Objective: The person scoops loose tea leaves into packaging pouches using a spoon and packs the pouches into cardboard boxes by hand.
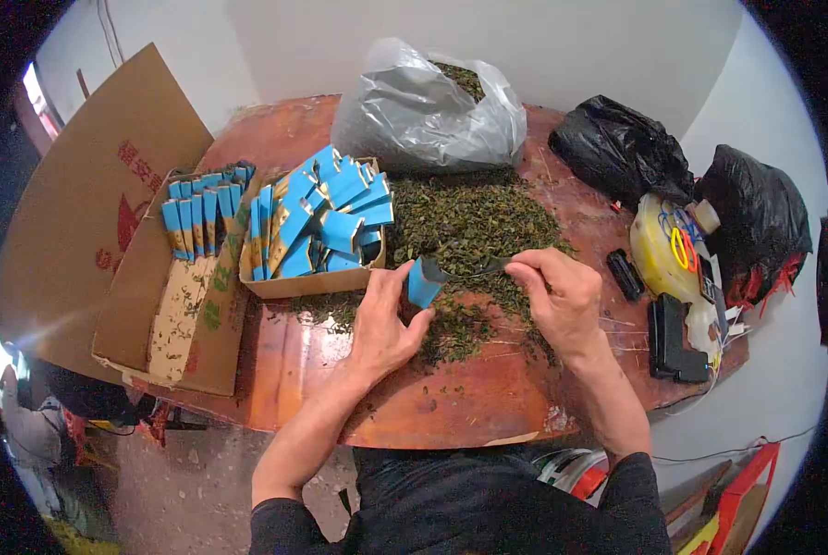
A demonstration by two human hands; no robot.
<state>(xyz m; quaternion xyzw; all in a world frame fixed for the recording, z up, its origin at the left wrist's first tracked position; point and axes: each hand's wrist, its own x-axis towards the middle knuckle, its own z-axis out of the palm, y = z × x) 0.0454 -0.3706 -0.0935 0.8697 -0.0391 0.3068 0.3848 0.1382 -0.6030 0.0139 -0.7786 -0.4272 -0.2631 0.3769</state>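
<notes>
My left hand (383,319) is closed around a small blue packet (425,283), held tilted with its dark open mouth to the right. In my right hand (562,298), thumb and fingers pinch a thin, dark spoon-like tool (493,266). Its tip points left toward the packet's mouth; whether it touches cannot be made out. Both hands are over a spread heap of dried green leaves (474,217) on the reddish wooden table (404,407). Beside my left hand, a small carton (312,285) is piled with blue-and-gold packets (340,231).
At far left, a larger cardboard box (164,370) has upright packets in rows and loose leaf bits. A grey plastic bag (423,111) of leaves stands behind the heap. Black bags (622,148), a yellow container (659,240), scissors (682,248) and a black device (675,340) crowd the right.
</notes>
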